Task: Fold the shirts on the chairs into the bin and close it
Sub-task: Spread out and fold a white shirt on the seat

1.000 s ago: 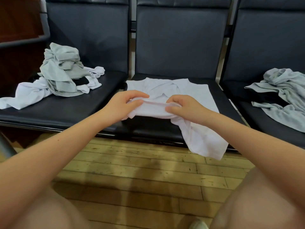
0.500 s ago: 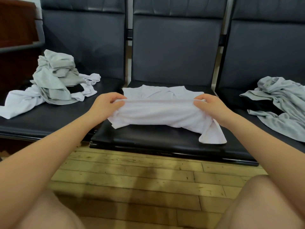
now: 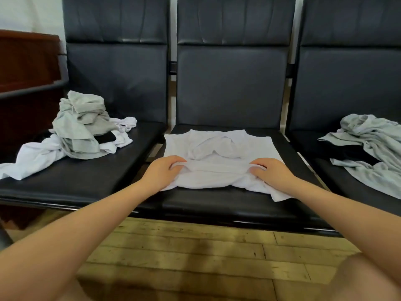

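White shirt [image 3: 219, 153] on middle seat [image 3: 217, 203]; both hands' fingers [image 3: 176, 164] pinch its folded near edge.

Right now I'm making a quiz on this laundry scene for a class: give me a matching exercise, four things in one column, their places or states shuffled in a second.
Things
1. white shirt
2. grey and white heap
3. grey shirt
4. left hand

Places or states
A. crumpled on the right chair seat
B. piled on the left chair seat
C. spread on the middle chair seat
D. fingers curled on the near fold of white cloth

Pairs: 1-C, 2-B, 3-A, 4-D
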